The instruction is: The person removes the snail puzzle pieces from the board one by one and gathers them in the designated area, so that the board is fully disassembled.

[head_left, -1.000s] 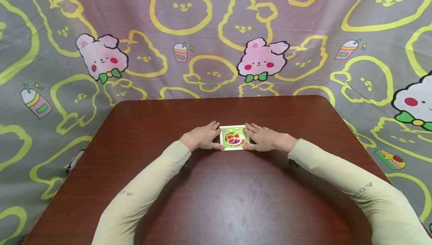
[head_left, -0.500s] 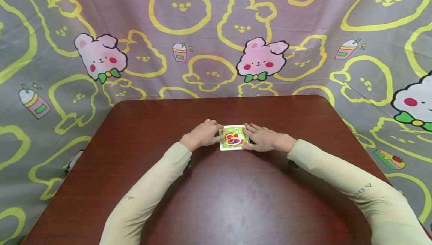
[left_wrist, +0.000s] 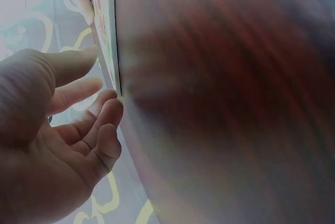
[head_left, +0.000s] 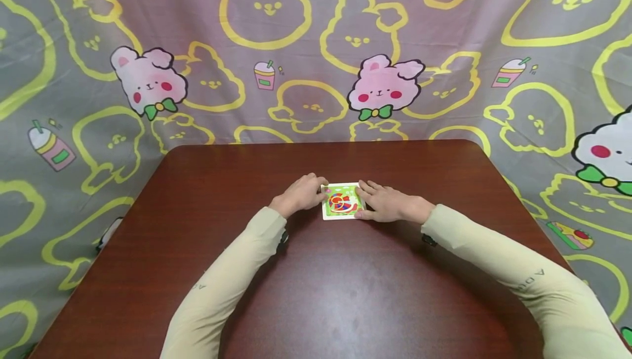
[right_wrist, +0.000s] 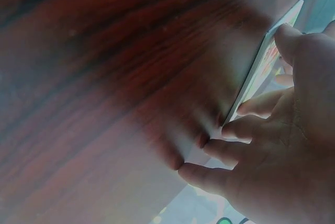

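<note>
A small square picture puzzle point(head_left: 342, 202) with a white frame lies flat on the brown table. A red and blue spiral on green fills its face. On its left side is my left hand point(head_left: 300, 193), with thumb point(left_wrist: 78, 64) and forefinger over the board's edge. The other fingers of that hand bend loosely beside the far left corner. My right hand point(head_left: 387, 202) rests along the right side, thumb at the near corner and fingers spread at the far one. In the right wrist view these fingers point(right_wrist: 225, 153) reach the board's edge and the tabletop.
The dark wooden table point(head_left: 345, 293) has rounded far corners. Behind it and at both sides hangs a grey curtain point(head_left: 306, 57) printed with yellow outlines and pink rabbits.
My left hand has shifted slightly away from me; its thumb has left the near left corner and moved up the left side. The right hand and puzzle stay put.
</note>
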A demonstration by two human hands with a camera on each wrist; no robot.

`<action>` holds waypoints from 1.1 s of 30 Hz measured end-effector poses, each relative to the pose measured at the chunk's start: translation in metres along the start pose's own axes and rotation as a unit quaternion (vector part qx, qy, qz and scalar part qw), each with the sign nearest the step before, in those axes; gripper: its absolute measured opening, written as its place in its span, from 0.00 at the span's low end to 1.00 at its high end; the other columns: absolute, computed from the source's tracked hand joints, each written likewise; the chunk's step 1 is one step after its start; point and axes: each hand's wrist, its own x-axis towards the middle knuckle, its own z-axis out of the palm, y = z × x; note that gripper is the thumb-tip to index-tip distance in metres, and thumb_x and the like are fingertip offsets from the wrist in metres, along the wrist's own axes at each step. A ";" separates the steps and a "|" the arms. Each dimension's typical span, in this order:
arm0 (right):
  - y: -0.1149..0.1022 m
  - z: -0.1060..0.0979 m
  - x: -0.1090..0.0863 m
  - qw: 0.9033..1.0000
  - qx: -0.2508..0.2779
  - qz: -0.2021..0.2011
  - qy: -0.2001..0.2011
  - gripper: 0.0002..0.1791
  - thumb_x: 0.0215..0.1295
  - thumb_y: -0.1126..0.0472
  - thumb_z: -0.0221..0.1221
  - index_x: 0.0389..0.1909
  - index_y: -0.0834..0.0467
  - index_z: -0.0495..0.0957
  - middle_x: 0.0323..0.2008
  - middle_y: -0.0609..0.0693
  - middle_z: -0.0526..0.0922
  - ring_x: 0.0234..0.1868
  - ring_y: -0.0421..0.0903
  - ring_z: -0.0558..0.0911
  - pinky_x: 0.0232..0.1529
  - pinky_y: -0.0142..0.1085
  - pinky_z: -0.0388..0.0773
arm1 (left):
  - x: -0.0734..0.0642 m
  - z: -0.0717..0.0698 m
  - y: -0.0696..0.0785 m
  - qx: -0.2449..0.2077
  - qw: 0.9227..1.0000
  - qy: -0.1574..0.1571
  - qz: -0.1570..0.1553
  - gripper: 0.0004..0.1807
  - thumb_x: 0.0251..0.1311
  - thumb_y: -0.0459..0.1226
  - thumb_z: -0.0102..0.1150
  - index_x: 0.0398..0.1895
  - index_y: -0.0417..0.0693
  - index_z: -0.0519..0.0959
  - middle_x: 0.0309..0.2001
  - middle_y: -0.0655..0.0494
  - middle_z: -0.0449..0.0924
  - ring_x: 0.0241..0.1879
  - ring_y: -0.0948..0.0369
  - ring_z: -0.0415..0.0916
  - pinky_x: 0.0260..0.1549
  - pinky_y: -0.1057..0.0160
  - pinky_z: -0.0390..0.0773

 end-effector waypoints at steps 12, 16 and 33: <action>-0.006 0.000 0.000 1.000 -0.006 0.007 0.000 0.47 0.69 0.31 0.45 0.77 0.58 0.48 0.78 0.60 0.45 0.77 0.64 0.49 0.68 0.63 0.58 | 0.005 0.003 0.004 0.010 0.999 -0.009 -0.033 0.19 0.66 0.45 0.59 0.55 0.45 0.79 0.45 0.52 0.76 0.46 0.58 0.71 0.42 0.59 0.75; -0.006 -0.001 -0.001 1.000 -0.010 0.008 0.001 0.47 0.70 0.32 0.45 0.77 0.59 0.48 0.78 0.61 0.46 0.77 0.64 0.49 0.68 0.64 0.58 | 0.005 0.002 0.006 0.024 0.999 -0.007 -0.029 0.19 0.66 0.45 0.59 0.54 0.45 0.80 0.47 0.50 0.77 0.49 0.56 0.72 0.46 0.56 0.76; -0.006 -0.003 -0.002 1.000 -0.014 0.000 0.004 0.47 0.70 0.33 0.46 0.76 0.61 0.49 0.77 0.62 0.47 0.76 0.65 0.50 0.67 0.64 0.60 | 0.013 0.001 0.015 0.032 0.998 -0.011 -0.061 0.11 0.66 0.43 0.58 0.43 0.45 0.77 0.46 0.46 0.72 0.46 0.52 0.74 0.44 0.53 0.78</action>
